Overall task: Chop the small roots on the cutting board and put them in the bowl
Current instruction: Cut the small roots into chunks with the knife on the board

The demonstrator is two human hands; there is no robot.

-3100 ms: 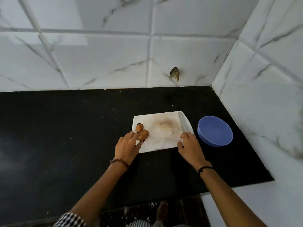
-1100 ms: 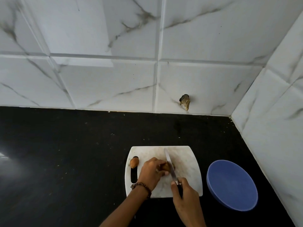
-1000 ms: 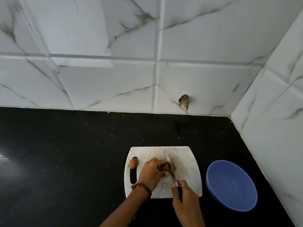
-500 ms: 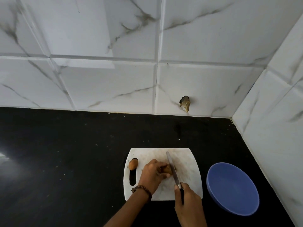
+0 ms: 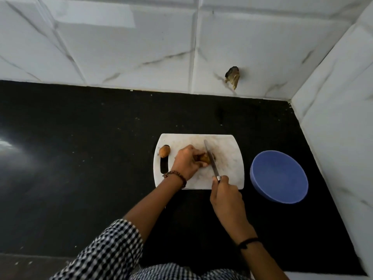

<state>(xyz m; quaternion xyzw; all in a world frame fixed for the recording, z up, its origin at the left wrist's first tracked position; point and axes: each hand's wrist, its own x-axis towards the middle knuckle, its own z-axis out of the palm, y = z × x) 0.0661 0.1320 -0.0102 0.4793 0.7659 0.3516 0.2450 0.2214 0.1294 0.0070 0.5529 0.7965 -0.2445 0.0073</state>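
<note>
Small orange-brown roots sit on the white rectangular plastic cutting board [image 5: 226,158], which lies flat on the black stone counter [image 5: 80,148]. One root [image 5: 203,158] is near the board's middle, pinned under the curled fingers of the left hand [image 5: 186,162], which closes down on it. The second root [image 5: 164,151] lies apart at the board's left edge, just above the dark handle slot. The right hand [image 5: 226,197] is wrapped tight around the handle of a slim steel-bladed knife [image 5: 210,158]; its blade slants away from the person across the held root, edge touching it just right of the left fingertips. A round blue plastic bowl [image 5: 278,176] stands on the counter just beside the board's right edge, not touching it, with nothing visible inside. A beaded bracelet rings the left wrist, a dark band the right. A checked sleeve [image 5: 113,251] covers the left upper arm. White marbled wall tiles [image 5: 121,47] rise behind and to the right.
</note>
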